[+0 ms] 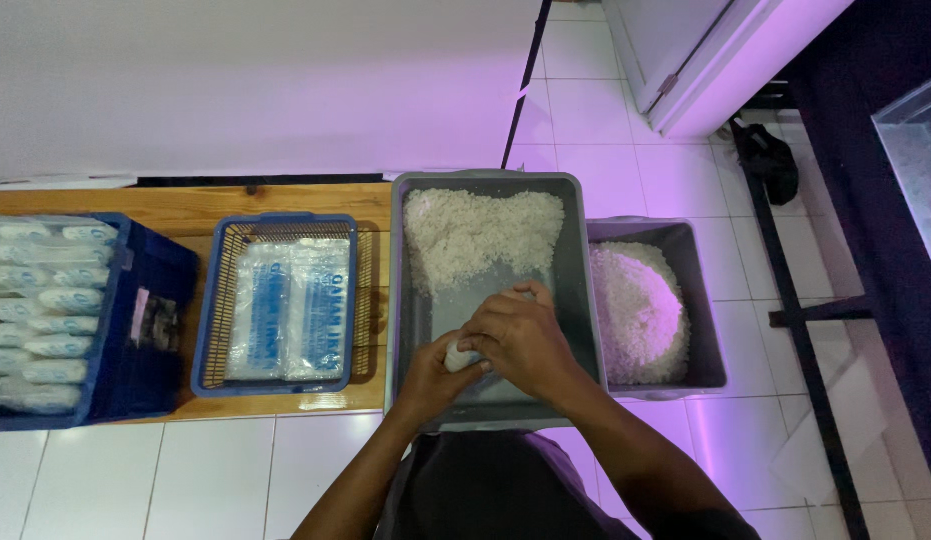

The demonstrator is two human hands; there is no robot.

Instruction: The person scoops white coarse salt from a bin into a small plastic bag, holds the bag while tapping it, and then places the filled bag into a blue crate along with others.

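Both my hands are together over the near end of a grey tub (578, 262) that holds a heap of white grains (481, 235) at its far end. My left hand (438, 372) is closed around a small white packet (458, 355). My right hand (524, 335) lies over it, fingers curled onto the same packet. Most of the packet is hidden by the hands.
A second grey tub (708, 300) with white grains stands to the right on the tiled floor. Left, on a low wooden platform (186, 205), sit a blue basket (214, 300) with clear plastic bags and a dark blue crate (151, 290) stacked with filled packets. A white wall is behind.
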